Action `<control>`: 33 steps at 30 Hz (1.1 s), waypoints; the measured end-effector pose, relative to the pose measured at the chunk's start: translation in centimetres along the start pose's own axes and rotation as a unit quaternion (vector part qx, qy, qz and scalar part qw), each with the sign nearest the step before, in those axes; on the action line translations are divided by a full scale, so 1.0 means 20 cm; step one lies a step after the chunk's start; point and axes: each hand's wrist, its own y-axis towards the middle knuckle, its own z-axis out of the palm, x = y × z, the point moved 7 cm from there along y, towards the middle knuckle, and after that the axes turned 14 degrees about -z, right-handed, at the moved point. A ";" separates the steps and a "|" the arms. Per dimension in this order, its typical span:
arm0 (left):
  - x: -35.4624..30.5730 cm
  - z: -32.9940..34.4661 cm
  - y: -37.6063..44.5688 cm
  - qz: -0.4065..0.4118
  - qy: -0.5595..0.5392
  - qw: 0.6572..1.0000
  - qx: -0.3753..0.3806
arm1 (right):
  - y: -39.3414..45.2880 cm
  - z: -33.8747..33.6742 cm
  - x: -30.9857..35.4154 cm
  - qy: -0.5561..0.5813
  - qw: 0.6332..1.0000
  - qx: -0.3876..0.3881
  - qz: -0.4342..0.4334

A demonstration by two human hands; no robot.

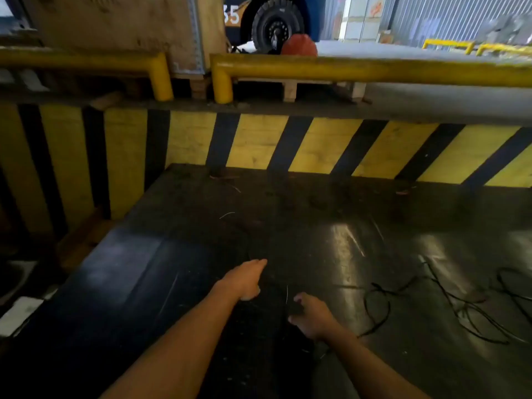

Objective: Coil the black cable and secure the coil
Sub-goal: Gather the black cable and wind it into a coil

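Note:
A thin black cable point(449, 300) lies in loose tangled loops on the dark shiny floor at the lower right. One strand runs from those loops towards my right hand point(311, 315), whose fingers are curled around a dark bundle of cable. My left hand point(244, 279) reaches forward just left of it, fingers together and stretched over the dark floor; whether it holds a strand is hidden by the dark surface and blur.
A yellow-and-black striped low wall point(288, 142) borders the dark floor ahead and on the left. Yellow guard rails point(345, 70) stand above it. Behind them are a wooden crate on a pallet point(121, 24), a vehicle wheel point(276, 24) and a red round object point(299, 46).

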 end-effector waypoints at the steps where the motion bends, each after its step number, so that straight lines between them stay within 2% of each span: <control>1: 0.01 0.01 0.03 -0.001 0.007 1.000 -0.005 | 0.03 0.02 -0.02 0.020 1.000 -0.002 0.014; 4: 0.04 0.03 0.15 -0.011 0.026 0.999 -0.016 | 0.11 0.10 -0.03 0.029 0.999 0.016 -0.001; 11: 0.00 0.08 0.33 0.000 0.053 0.998 0.017 | 0.29 0.15 -0.03 -0.065 0.996 0.045 -0.040; 13: -0.01 0.10 0.35 -0.007 0.063 0.998 0.019 | 0.31 0.12 -0.03 -0.043 0.997 0.028 -0.053; 16: 0.01 0.06 0.35 -0.024 0.062 0.998 0.005 | 0.29 0.04 -0.01 0.004 0.996 -0.040 -0.074; 21: 0.03 -0.25 0.28 -0.012 0.034 0.990 -0.139 | 0.21 -0.31 0.10 0.019 0.971 -0.203 -0.125; 29: 0.00 -0.95 -0.08 0.009 -0.037 0.943 -0.330 | -0.04 -1.02 0.32 -0.039 0.935 -0.317 -0.155; 33: -0.09 -1.17 -0.36 0.080 -0.107 0.931 -0.341 | -0.24 -1.32 0.36 -0.008 0.925 -0.363 -0.115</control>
